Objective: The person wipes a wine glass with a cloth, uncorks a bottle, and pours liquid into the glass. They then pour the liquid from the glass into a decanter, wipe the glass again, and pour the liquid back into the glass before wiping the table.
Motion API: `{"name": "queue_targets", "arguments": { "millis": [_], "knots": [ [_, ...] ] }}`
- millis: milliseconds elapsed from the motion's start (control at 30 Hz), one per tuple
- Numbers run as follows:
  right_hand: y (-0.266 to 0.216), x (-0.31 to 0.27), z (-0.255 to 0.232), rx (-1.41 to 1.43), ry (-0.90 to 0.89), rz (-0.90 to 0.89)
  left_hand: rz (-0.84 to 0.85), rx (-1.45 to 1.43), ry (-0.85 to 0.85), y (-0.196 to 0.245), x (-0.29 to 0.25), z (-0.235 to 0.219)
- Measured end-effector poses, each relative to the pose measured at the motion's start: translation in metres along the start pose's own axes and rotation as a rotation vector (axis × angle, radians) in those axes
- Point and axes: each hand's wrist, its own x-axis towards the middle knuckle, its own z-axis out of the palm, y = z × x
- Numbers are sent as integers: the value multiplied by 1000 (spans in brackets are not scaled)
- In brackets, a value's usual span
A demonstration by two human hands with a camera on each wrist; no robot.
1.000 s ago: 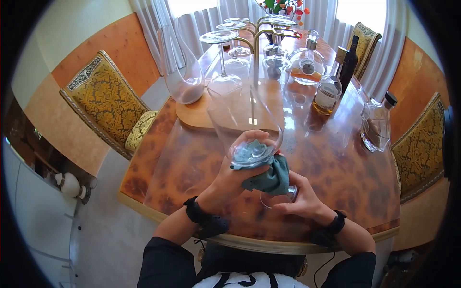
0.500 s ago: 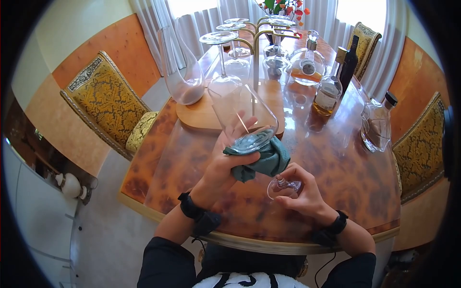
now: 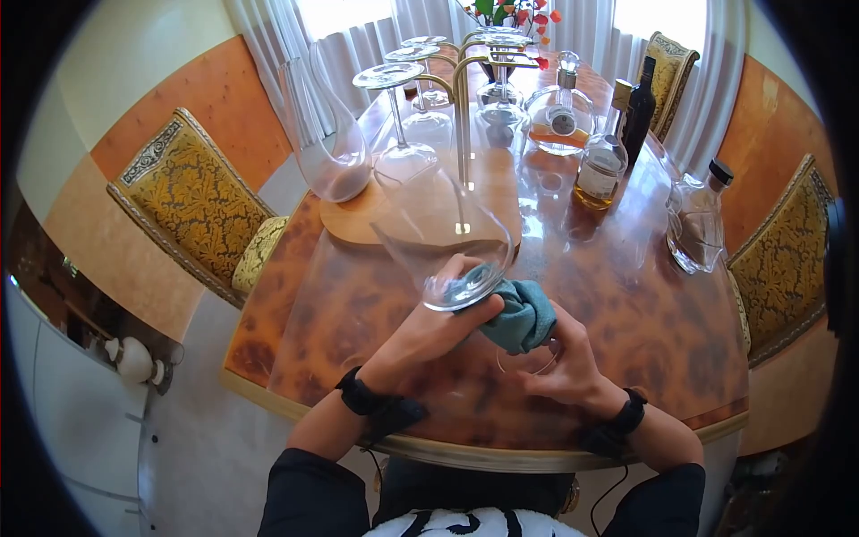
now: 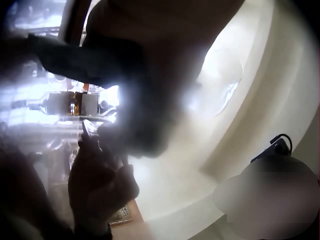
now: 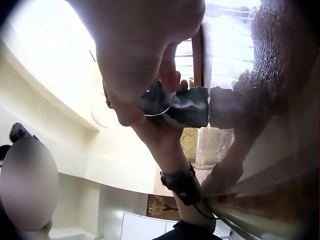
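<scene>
A large clear wine glass is held over the near part of the table, its bowl tilted away and to the left. My left hand grips the lower bowl, with a green cloth bunched between it and my other hand. On the right, my right hand pinches the foot end of the glass; the cloth hides the stem. In the right wrist view, the round edge of the foot shows beside the right thumb, in front of the cloth. The left wrist view is dark and blurred around the cloth.
Beyond the hands, a wooden board carries a brass rack of hanging upside-down glasses. A tall decanter stands left of it. Bottles, including an amber one, and a stoppered decanter stand right. Chairs flank the table.
The left fingers, spread behind the bowl half a second ago, now curl at its base. The cloth has shifted right against the right hand and covers more near the foot. The head view has turned slightly.
</scene>
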Motion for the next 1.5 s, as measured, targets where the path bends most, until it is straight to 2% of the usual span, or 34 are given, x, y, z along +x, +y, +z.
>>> {"name": "queue_targets", "arguments": {
  "millis": [67,200,267,400,467,567,700,767,1000,1100,1200,1367,1500],
  "knots": [
    [2,-1,1,111,49,2,-247,90,-72,18,0,0],
    [6,-2,0,209,76,72,-291,-120,-98,4,-1,5],
    [11,-3,-4,129,24,62,-75,-288,36,1,0,11],
    [16,-5,-3,130,-2,131,-6,-404,73,-5,3,11],
    [13,-4,-2,28,-1,54,45,-756,1,-12,4,12],
    [3,-1,0,6,-7,58,75,-910,-9,-11,1,15],
    [6,0,-1,-28,-32,36,85,-913,-54,-4,1,11],
    [4,-2,3,246,-34,195,85,-929,-77,1,-2,10],
    [6,-1,2,277,-12,162,105,-837,-71,6,3,-1],
    [6,-2,2,222,-3,153,137,-845,-23,5,5,-4],
    [10,-3,3,131,-28,171,92,-765,-5,8,5,0],
    [-6,2,12,224,-52,207,96,-865,-68,5,4,1],
    [-4,1,11,181,-55,193,77,-856,-110,6,3,-1]
  ]
}}
